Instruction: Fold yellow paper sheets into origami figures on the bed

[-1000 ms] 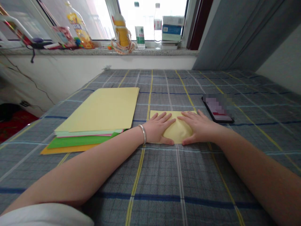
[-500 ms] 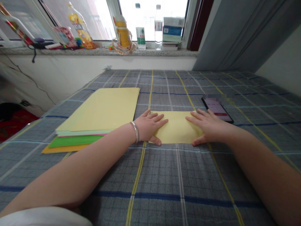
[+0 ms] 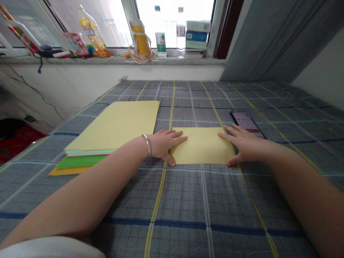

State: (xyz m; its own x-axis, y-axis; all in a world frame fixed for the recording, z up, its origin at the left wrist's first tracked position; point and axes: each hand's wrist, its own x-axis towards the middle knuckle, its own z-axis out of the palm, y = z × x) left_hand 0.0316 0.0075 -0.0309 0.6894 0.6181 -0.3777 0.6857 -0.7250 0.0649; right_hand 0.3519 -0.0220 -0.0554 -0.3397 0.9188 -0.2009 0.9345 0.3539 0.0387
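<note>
Small yellow sheet (image 3: 202,146) lying flat

The sheet lies ahead, at about twelve o'clock, on the plaid cloth (image 3: 182,208). The left hand (image 3: 163,144) rests at its nine o'clock end, the right hand (image 3: 245,145) at three; they are apart, splayed, clamped on nothing. The step appears to be smoothing it; the next move would call for light, even pressure.

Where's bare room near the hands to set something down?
Free: grey plaid cloth between the left forearm and right forearm, nearer than the yellow paper rectangle; also beyond it, toward the speckled stone windowsill. Crowded: left hand beside the multicoloured paper stack; right hand by the black-edged phone.
</note>
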